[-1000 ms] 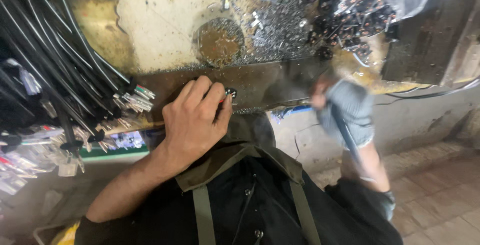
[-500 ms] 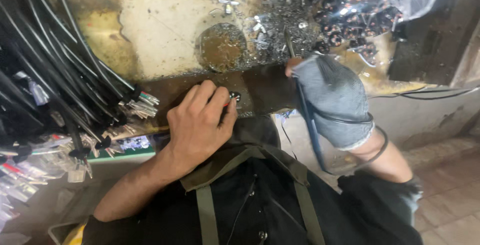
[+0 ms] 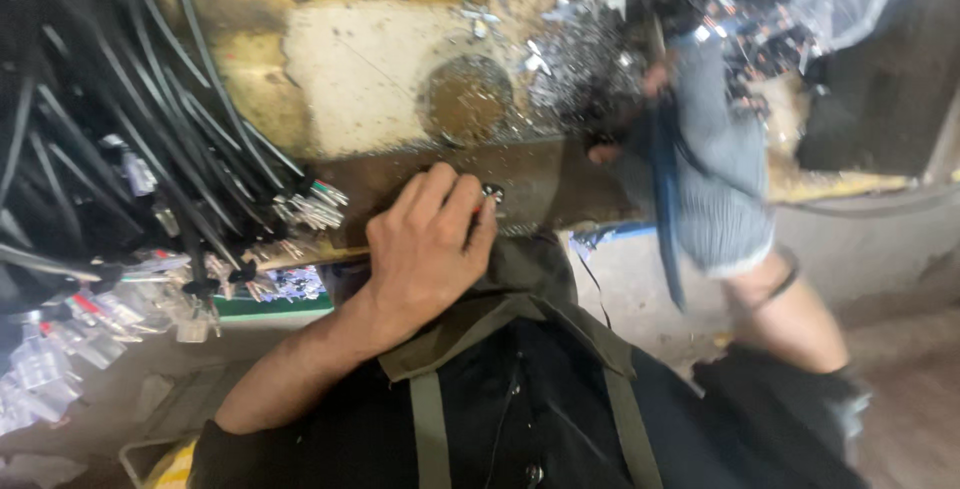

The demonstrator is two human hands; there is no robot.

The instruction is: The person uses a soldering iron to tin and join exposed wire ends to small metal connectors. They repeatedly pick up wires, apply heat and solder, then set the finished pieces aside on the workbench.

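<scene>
Metal scraps [image 3: 590,44] lie past our gloved right hand [image 3: 690,149], its grip unclear; left hand [image 3: 430,244] pinches a small connector [image 3: 490,194], sorting barely begun.

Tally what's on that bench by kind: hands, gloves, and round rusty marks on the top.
Bare hand: 1
Gloved hand: 1
Grey glove: 1
Round rusty mark: 1
Total: 4
</scene>
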